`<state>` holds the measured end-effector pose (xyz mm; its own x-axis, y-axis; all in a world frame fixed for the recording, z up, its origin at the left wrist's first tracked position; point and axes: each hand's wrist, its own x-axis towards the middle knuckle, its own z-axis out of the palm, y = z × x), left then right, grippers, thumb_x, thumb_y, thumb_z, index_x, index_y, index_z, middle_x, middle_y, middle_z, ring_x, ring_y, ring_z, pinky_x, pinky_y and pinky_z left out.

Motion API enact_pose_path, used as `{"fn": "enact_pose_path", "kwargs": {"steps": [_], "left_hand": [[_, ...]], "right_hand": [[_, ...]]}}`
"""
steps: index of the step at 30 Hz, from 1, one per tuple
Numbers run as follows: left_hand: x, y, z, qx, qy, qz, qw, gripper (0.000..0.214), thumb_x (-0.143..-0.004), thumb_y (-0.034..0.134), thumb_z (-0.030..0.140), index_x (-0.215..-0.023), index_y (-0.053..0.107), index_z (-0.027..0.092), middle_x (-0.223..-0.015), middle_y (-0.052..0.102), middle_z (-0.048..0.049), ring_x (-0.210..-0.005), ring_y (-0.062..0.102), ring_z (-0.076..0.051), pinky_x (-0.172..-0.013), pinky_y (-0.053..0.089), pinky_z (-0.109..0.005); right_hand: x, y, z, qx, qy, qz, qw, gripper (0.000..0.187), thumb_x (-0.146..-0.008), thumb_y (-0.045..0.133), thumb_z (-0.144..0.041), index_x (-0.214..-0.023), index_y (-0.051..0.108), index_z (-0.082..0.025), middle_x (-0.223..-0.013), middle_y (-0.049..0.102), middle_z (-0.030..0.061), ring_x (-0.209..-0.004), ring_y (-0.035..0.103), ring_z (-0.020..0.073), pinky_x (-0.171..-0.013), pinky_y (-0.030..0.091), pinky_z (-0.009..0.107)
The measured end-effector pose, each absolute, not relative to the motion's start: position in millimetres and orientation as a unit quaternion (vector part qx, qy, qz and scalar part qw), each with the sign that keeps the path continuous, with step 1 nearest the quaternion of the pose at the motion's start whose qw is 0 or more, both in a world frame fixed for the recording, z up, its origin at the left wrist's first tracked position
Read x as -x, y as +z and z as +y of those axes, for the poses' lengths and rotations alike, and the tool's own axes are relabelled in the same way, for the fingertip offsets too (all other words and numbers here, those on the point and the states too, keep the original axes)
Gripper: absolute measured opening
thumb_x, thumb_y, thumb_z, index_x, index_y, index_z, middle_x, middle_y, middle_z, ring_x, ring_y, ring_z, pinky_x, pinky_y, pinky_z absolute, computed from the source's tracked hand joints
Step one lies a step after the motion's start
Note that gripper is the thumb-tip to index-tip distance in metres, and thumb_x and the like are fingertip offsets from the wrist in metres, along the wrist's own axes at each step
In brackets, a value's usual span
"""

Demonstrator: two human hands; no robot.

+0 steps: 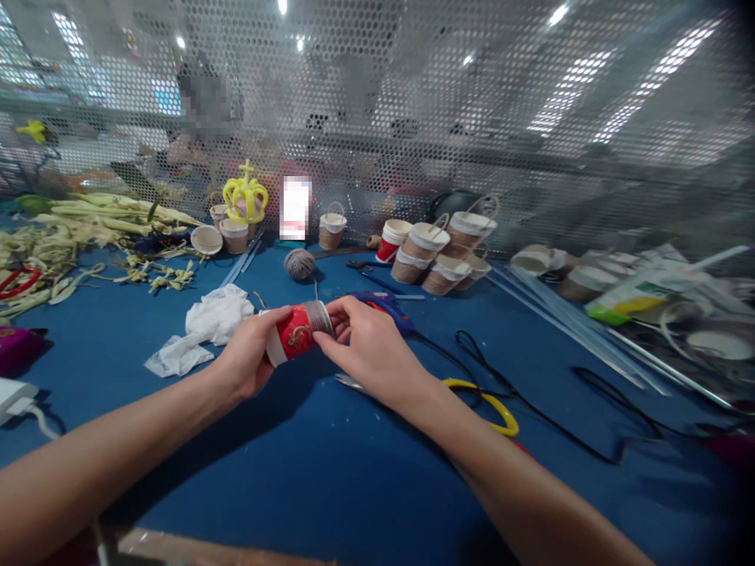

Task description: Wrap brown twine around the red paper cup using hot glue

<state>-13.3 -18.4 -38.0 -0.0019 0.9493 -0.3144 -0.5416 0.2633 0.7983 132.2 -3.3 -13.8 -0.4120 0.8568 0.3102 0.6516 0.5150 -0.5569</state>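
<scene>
A red paper cup (295, 334) with a gold pattern lies on its side above the blue table (330, 472), its bottom end wound with grey twine. My left hand (248, 358) is closed round the cup's white rim end. My right hand (366, 342) pinches the twine-wrapped end with thumb and fingers. A thin strand of twine rises from the cup toward a grey twine ball (300, 263) farther back. Just behind my right hand lies a blue glue gun (383, 306), partly hidden.
Scissors with a yellow handle (489, 409) lie under my right wrist, beside black cords (531, 401). A crumpled white bag (206, 322) sits left. Several twine-wrapped cups (442, 251), a yellow crown (245, 196), clear sticks (566, 314) and straw strips (88, 228) line the back. A perforated screen (413, 118) stands behind.
</scene>
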Motion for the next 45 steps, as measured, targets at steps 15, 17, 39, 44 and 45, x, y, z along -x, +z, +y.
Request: {"fn": "enact_pose_path", "kwargs": {"steps": [15,17,39,44,45], "left_hand": [[13,-39,-18,-0.235,0.559,0.435,0.665,0.014,-0.074,0.052,0.019,-0.071,0.063,0.010,-0.056,0.062,-0.0022,-0.045,0.053,-0.009,-0.043,0.040,-0.017],[13,-39,-18,-0.236,0.560,0.433,0.666,0.014,-0.074,0.053,0.020,-0.071,0.063,0.010,-0.056,0.062,-0.0020,-0.045,0.053,-0.009,-0.043,0.040,-0.017],[16,-30,-22,-0.291,0.434,0.371,0.768,0.020,-0.067,0.064,0.029,-0.072,0.068,0.010,-0.065,0.065,-0.0070,-0.051,0.056,-0.012,-0.050,0.043,-0.021],[10,-38,-27,-0.379,0.482,0.395,0.684,0.015,-0.064,0.068,0.025,-0.069,0.067,0.011,-0.061,0.064,-0.0034,-0.051,0.053,-0.009,-0.050,0.040,-0.018],[9,-39,-30,-0.404,0.483,0.398,0.667,0.014,-0.064,0.068,0.025,-0.069,0.067,0.012,-0.062,0.064,-0.0031,-0.052,0.053,-0.009,-0.051,0.040,-0.018]], "right_hand": [[-131,-18,-3,0.450,0.172,-0.826,0.292,0.012,-0.070,0.054,-0.017,-0.082,0.054,-0.015,-0.076,0.061,0.0053,-0.062,0.054,0.0138,-0.060,0.044,0.027],[-131,-18,-3,0.454,0.173,-0.824,0.292,0.014,-0.070,0.055,-0.018,-0.083,0.054,-0.014,-0.078,0.061,0.0062,-0.063,0.054,0.0141,-0.060,0.044,0.028],[-174,-11,-28,0.374,0.277,-0.837,0.288,0.010,-0.075,0.055,-0.018,-0.067,0.048,-0.019,-0.073,0.053,-0.0004,-0.068,0.049,0.0119,-0.065,0.041,0.024],[-178,-12,-27,0.418,0.245,-0.806,0.339,0.009,-0.080,0.051,-0.025,-0.072,0.052,-0.019,-0.074,0.057,0.0005,-0.069,0.053,0.0131,-0.067,0.043,0.026],[-178,-12,-26,0.421,0.233,-0.798,0.362,0.010,-0.082,0.048,-0.025,-0.077,0.053,-0.019,-0.078,0.058,0.0016,-0.074,0.054,0.0137,-0.071,0.043,0.027]]}}
